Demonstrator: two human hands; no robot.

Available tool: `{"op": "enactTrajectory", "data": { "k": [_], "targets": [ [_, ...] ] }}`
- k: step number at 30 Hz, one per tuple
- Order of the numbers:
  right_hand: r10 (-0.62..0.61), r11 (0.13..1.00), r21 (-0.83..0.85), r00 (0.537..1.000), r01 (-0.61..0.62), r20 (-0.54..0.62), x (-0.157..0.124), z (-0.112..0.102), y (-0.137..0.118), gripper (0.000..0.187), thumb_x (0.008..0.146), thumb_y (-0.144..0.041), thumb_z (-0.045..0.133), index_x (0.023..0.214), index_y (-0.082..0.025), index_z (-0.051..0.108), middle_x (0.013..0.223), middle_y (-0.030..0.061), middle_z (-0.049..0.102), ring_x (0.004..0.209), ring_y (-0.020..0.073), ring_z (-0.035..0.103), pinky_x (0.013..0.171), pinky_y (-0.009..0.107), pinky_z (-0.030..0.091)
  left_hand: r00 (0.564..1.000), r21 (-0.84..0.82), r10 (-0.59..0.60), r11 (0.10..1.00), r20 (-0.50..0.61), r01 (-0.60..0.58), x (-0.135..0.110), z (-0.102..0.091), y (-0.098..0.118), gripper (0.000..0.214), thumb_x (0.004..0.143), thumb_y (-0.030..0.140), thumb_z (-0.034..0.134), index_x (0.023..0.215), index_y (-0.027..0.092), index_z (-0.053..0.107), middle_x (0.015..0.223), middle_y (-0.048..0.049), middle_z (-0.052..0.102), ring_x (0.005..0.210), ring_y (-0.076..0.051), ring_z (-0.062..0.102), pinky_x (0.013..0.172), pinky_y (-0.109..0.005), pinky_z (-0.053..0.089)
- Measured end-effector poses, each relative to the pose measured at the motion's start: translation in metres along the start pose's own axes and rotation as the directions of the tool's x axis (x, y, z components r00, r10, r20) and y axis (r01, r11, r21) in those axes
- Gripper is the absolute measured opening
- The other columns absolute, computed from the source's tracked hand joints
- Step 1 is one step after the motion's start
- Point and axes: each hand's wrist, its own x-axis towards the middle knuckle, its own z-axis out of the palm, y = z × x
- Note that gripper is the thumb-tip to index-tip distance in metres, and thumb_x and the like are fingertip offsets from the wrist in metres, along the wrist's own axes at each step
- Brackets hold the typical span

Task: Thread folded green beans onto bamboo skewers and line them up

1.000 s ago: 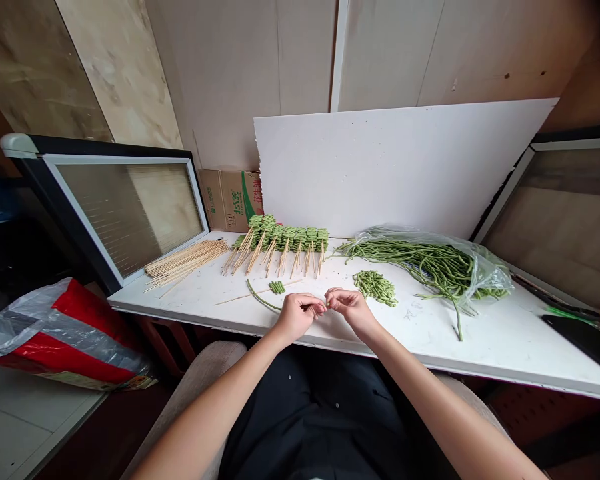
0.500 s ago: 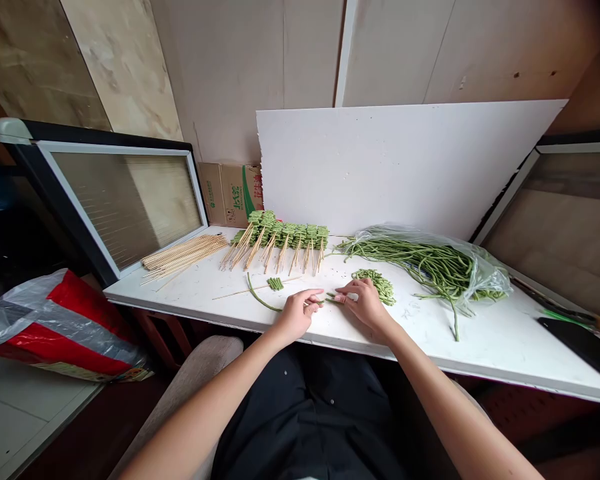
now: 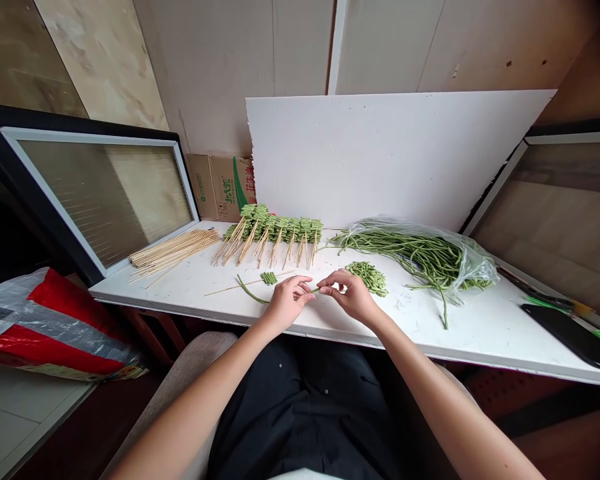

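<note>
A long green bean (image 3: 253,291) curves over the white table and passes under my left hand (image 3: 290,301). My left hand is closed, thumb and fingers pinching the bean near its right end. Facing it, my right hand (image 3: 351,295) pinches the tip of that bean, so a short green stretch (image 3: 315,290) shows between both hands. Left of my hands lie a small row of cut bean pieces (image 3: 269,278) and a single bamboo skewer (image 3: 225,290). A heap of short bean pieces (image 3: 370,277) sits just behind my right hand.
Finished bean skewers (image 3: 280,230) are stacked at the back, beside a bundle of bare skewers (image 3: 175,250). A plastic bag of long beans (image 3: 415,250) lies at the right. A black phone (image 3: 570,333) rests near the right edge. A cardboard box (image 3: 220,187) stands behind.
My right hand has moved left and now grips the bean's end at my left hand; before, the hands were apart with a short piece at my right fingers. The view has shifted slightly.
</note>
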Motion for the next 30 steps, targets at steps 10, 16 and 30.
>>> {"op": "enactTrajectory", "data": {
  "k": [10,16,30],
  "targets": [
    [-0.211,0.974,-0.092,0.977,0.207,-0.029,-0.002,0.006,-0.002,0.007,0.096,-0.031,0.078,0.098,-0.025,0.082,0.088,0.0082,0.077,0.090,0.0274,0.062,0.083,0.043,0.051,0.977,0.180,0.211,0.963,-0.029,-0.203,0.000,-0.008,0.012,0.005,0.091,0.016,0.078,0.094,0.019,0.081,0.091,-0.0067,0.078,0.084,-0.020,0.072,0.078,-0.032,0.057],
    [-0.232,0.970,-0.094,0.969,0.224,-0.085,-0.003,0.012,-0.007,0.021,0.099,-0.015,0.066,0.090,-0.025,0.081,0.086,0.0084,0.075,0.091,0.0279,0.057,0.082,0.043,0.049,0.969,0.183,0.246,0.951,0.028,-0.247,-0.001,-0.006,0.015,0.012,0.093,0.011,0.071,0.090,0.018,0.080,0.089,-0.0060,0.077,0.082,-0.019,0.070,0.077,-0.031,0.054],
    [-0.050,0.976,0.203,0.987,0.081,-0.152,-0.006,0.020,-0.004,0.029,0.095,-0.051,0.076,0.083,-0.026,0.083,0.079,0.0067,0.076,0.090,0.0274,0.065,0.085,0.044,0.052,0.966,0.064,0.257,0.964,0.038,-0.259,0.001,-0.010,0.019,0.019,0.093,0.010,0.065,0.082,0.017,0.079,0.081,-0.0061,0.076,0.076,-0.018,0.069,0.073,-0.028,0.054]
  ]
}}
